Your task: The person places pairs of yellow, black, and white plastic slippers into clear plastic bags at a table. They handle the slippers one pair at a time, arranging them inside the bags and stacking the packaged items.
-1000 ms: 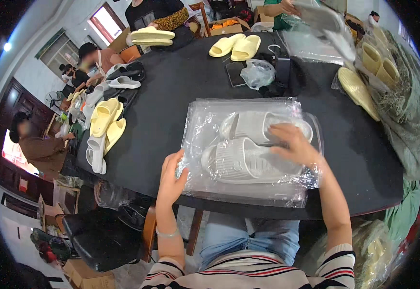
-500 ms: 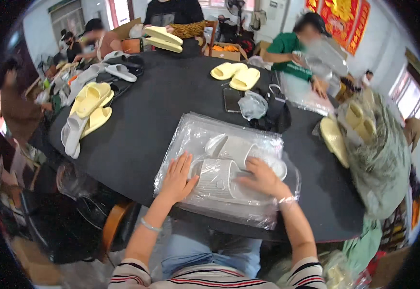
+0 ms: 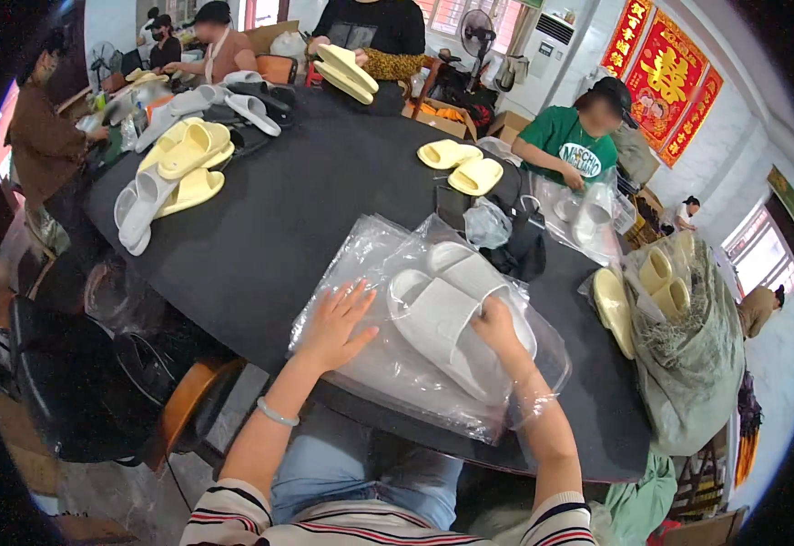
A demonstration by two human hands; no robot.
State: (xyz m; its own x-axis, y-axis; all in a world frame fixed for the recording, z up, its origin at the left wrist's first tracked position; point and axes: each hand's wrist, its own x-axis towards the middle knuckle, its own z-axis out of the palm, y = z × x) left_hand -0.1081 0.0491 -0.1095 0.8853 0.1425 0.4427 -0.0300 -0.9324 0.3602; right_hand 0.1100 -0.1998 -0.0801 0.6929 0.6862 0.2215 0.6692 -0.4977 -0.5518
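Note:
A pair of light grey slide slippers (image 3: 435, 314) lies in a clear plastic bag (image 3: 543, 355) on a stack of similar clear bags (image 3: 361, 246) at the table's near edge. My right hand (image 3: 499, 329) reaches into that bag, its fingers curled around the inner edges of the slippers; the fingertips are partly hidden. The bag's plastic hangs around my right wrist. My left hand (image 3: 335, 326) rests flat on the stack, fingers spread, just left of the slippers and holding nothing.
Yellow and grey slippers (image 3: 178, 173) are heaped at the table's left. A yellow pair (image 3: 463, 166) lies at the far side, near a crumpled bag (image 3: 488, 224). A large green sack (image 3: 693, 350) stands right. Across the black table (image 3: 260, 227), a person in green (image 3: 565, 141) handles bagged slippers.
My right hand has gone from lying spread over the slippers to gripping them, and the pair has shifted slightly and turned. My left hand stays flat on the stack. The view has tilted.

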